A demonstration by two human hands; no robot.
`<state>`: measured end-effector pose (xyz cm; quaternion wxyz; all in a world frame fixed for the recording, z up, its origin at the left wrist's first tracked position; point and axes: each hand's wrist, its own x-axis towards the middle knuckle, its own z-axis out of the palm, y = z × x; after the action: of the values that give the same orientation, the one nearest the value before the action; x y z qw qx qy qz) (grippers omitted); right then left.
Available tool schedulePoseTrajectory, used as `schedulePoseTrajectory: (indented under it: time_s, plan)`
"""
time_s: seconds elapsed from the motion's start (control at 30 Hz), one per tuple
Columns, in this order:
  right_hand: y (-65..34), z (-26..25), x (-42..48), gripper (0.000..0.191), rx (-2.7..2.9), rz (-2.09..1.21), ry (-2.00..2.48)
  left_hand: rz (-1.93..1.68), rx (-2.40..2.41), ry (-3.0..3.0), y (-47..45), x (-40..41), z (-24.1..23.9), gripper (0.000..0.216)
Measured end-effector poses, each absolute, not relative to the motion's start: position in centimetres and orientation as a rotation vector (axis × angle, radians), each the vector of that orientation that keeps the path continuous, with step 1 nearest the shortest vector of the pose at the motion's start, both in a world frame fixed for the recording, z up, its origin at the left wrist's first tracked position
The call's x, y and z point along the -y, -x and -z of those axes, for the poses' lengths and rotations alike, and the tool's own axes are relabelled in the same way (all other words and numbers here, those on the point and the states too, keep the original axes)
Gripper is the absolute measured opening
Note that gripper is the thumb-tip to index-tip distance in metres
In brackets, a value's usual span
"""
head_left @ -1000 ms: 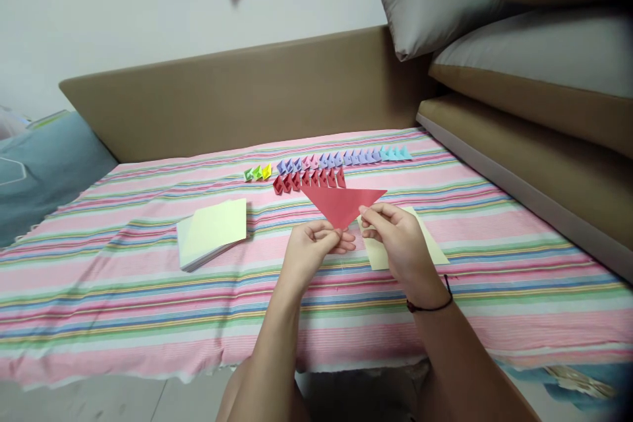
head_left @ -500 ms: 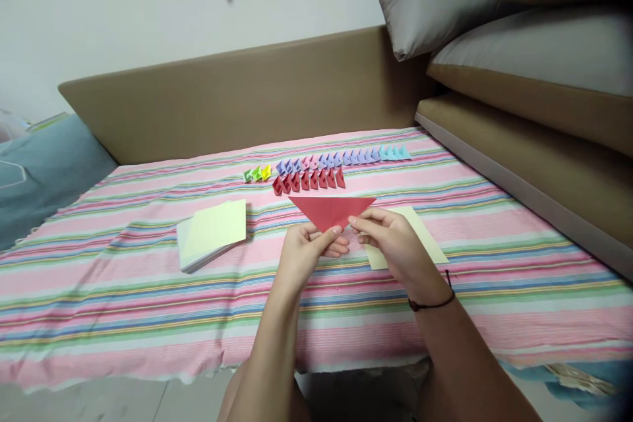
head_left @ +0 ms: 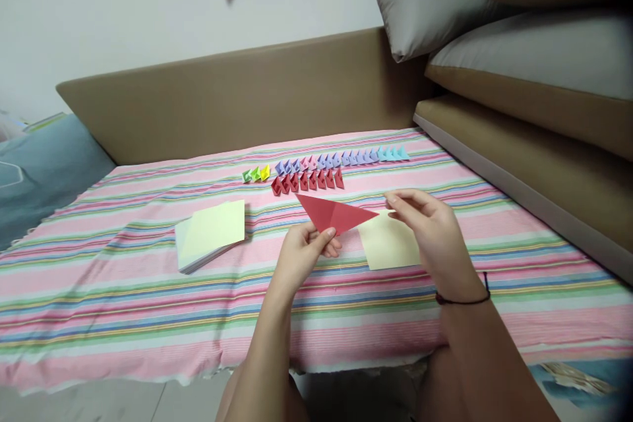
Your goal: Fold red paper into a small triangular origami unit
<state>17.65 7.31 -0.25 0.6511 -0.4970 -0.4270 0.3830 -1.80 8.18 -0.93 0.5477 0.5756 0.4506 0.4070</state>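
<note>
My left hand [head_left: 304, 250] pinches a creased red paper triangle [head_left: 333, 214] above the striped cloth [head_left: 163, 303]. My right hand [head_left: 438, 231], fingertips [head_left: 393, 200] close, whether touching I can't tell, blocks part of a yellow sheet [head_left: 390, 245]; red folded pieces [head_left: 303, 181] line up beyond.

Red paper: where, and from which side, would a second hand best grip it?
Probably the right tip of the red paper, pinched across its thin faces and approached from the right. That tip juts out unheld toward the right hand, while the left hand pinches the lower corner, so coming from the right should keep the hands apart.
</note>
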Motion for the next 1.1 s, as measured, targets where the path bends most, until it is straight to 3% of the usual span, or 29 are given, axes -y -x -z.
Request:
schedulePoseTrajectory:
  time_s: [0.13, 0.27, 0.43, 0.53, 0.63, 0.87, 1.1]
  plan:
    - [-16.2, 0.4, -7.3, 0.026, 1.322, -0.956, 1.134, -0.931, -1.13, -1.689, 1.5, -8.3, 1.3, 0.034]
    - [-15.5, 0.9, -7.3, 0.019, 1.328, -1.115, 1.122, -0.888, -1.119, -1.758, 1.5, -8.1, 0.9, 0.037]
    - [-15.1, 0.9, -7.2, 0.025, 1.121, -1.021, 1.134, -1.083, -1.103, -1.404, 1.0, -8.0, 0.9, 0.028]
    - [-14.2, 0.8, -7.0, 0.02, 1.068, -0.851, 1.171, -1.219, -1.114, -1.164, 0.4, -8.1, 1.4, 0.035]
    - [-13.3, 0.9, -6.9, 0.018, 1.117, -0.829, 1.158, -1.302, -1.092, -1.085, 0.1, -8.2, 1.8, 0.025]
    - [-12.9, 0.2, -6.6, 0.024, 1.08, -1.366, 0.877, -1.241, -0.812, -0.812, 0.9, -8.3, 1.4, 0.018]
    - [-13.4, 0.1, -6.4, 0.029, 1.105, -1.526, 0.751, -1.19, -0.713, -0.838, 0.9, -8.1, 0.9, 0.023]
